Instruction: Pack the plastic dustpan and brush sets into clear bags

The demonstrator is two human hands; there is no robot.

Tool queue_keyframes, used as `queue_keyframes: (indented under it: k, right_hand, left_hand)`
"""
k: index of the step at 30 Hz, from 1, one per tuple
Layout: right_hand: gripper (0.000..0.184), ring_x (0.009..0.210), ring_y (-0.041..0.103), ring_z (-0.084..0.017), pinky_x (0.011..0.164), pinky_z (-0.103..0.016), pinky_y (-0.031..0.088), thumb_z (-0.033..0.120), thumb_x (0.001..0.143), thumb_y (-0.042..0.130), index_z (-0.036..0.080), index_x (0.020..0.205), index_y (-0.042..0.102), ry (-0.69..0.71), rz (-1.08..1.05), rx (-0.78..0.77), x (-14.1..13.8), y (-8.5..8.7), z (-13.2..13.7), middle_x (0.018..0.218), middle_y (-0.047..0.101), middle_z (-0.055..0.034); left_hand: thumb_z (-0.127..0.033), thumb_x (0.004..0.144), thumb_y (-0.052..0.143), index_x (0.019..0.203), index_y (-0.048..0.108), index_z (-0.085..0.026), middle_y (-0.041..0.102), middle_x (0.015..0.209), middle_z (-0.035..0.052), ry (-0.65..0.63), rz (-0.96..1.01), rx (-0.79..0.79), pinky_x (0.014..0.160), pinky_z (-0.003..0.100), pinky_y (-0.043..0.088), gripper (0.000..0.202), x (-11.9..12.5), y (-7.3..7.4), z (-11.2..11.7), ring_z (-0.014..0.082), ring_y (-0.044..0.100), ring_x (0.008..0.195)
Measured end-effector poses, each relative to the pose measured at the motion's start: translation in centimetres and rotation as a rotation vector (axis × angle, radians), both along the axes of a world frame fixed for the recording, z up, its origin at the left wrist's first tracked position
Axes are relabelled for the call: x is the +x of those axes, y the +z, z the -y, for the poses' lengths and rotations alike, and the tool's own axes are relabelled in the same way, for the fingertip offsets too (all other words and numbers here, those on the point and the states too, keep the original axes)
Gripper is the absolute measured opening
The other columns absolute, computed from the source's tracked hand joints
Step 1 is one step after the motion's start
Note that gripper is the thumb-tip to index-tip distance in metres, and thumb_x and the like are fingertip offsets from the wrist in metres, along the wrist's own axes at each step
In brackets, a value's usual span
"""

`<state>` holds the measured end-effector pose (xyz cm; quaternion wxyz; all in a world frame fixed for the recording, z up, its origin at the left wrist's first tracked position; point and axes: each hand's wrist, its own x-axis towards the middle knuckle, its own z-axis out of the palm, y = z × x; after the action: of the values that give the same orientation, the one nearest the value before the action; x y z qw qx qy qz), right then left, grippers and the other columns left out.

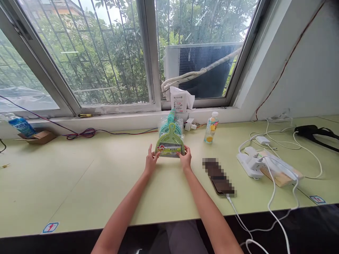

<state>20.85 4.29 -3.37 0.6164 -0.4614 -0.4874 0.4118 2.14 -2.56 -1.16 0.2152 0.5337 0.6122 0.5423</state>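
Note:
A small green dustpan set (170,142) in clear wrapping, with a printed label, stands upright on the pale green table (79,176). My left hand (151,161) grips its lower left edge and my right hand (185,158) grips its lower right edge. Directly behind it sits a stack of teal dustpan sets (171,124) in plastic wrap.
A small drink bottle (211,128) stands right of the stack. A phone (218,177) on a cable lies near my right arm. A white power strip (250,163) with chargers and cables, a tissue pack (179,100), a blue-labelled bottle (20,125) and a cardboard box (39,137) are around.

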Motion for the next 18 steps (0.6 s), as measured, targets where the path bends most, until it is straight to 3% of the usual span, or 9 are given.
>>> queue_keyframes:
  k: [2,4,6,10,13,16,18]
  right_hand:
    - [0.050,0.084,0.066,-0.021,0.074,-0.031,0.051,0.028,0.066,0.068,0.021,0.113,0.053,-0.054,0.107,0.016,0.0,-0.4,-0.7,0.112,0.068,-0.0106]
    - [0.043,0.083,0.065,-0.022,0.073,-0.032,0.050,0.027,0.069,0.066,0.022,0.108,0.051,-0.116,0.231,0.043,0.0,-0.6,-1.8,0.104,0.069,-0.0093]
    - [0.036,0.086,0.065,-0.025,0.075,-0.035,0.049,0.026,0.071,0.065,0.021,0.103,0.050,-0.162,0.314,0.067,-0.1,-0.5,-3.3,0.098,0.069,-0.0099]
    - [0.025,0.103,0.060,-0.028,0.087,-0.041,0.047,0.020,0.074,0.061,0.022,0.096,0.050,-0.160,0.388,0.162,-0.4,0.5,-6.4,0.109,0.065,-0.0123]
    - [0.022,0.119,0.051,-0.027,0.101,-0.043,0.042,0.015,0.077,0.059,0.023,0.097,0.052,-0.156,0.477,0.242,-1.1,1.1,-8.2,0.125,0.058,-0.0122]
    - [0.023,0.123,0.047,-0.029,0.103,-0.047,0.041,0.017,0.083,0.058,0.020,0.106,0.053,-0.202,0.599,0.259,-1.8,1.1,-8.8,0.132,0.051,-0.0165]
    - [0.029,0.128,0.044,-0.029,0.104,-0.048,0.041,0.022,0.088,0.056,0.018,0.116,0.050,-0.238,0.590,0.277,-1.8,1.2,-7.9,0.135,0.046,-0.0190]
  left_hand:
    - [-0.042,0.090,0.056,0.111,0.065,-0.018,0.066,0.076,0.0026,0.042,-0.151,-0.047,0.067,0.026,0.041,0.033,-0.5,-0.1,-1.7,0.0164,0.057,0.069]
    - [-0.040,0.089,0.057,0.087,0.067,-0.019,0.065,0.076,0.0036,0.075,-0.225,-0.062,0.069,0.027,0.041,0.022,-0.9,-0.1,-3.5,0.0182,0.057,0.072]
    - [-0.036,0.088,0.059,0.080,0.064,-0.020,0.064,0.082,0.0056,0.128,-0.248,-0.044,0.074,0.029,0.042,0.019,-1.0,-0.1,-5.6,0.0206,0.058,0.082]
    - [-0.030,0.087,0.058,0.081,0.064,-0.018,0.061,0.095,0.0095,0.221,-0.263,-0.043,0.081,0.032,0.045,0.014,-1.3,-0.3,-9.7,0.0214,0.058,0.087]
    - [-0.029,0.088,0.057,0.100,0.063,-0.016,0.061,0.097,0.0110,0.261,-0.246,-0.082,0.083,0.034,0.046,0.019,-1.8,-0.8,-12.1,0.0220,0.059,0.086]
    - [-0.032,0.089,0.056,0.119,0.057,-0.015,0.062,0.101,0.0120,0.275,-0.236,-0.125,0.087,0.035,0.045,0.034,-2.6,-1.5,-13.6,0.0239,0.060,0.097]
    - [-0.036,0.090,0.055,0.116,0.059,-0.016,0.064,0.101,0.0122,0.253,-0.235,-0.167,0.086,0.036,0.046,0.033,-3.0,-2.0,-14.2,0.0249,0.060,0.097]
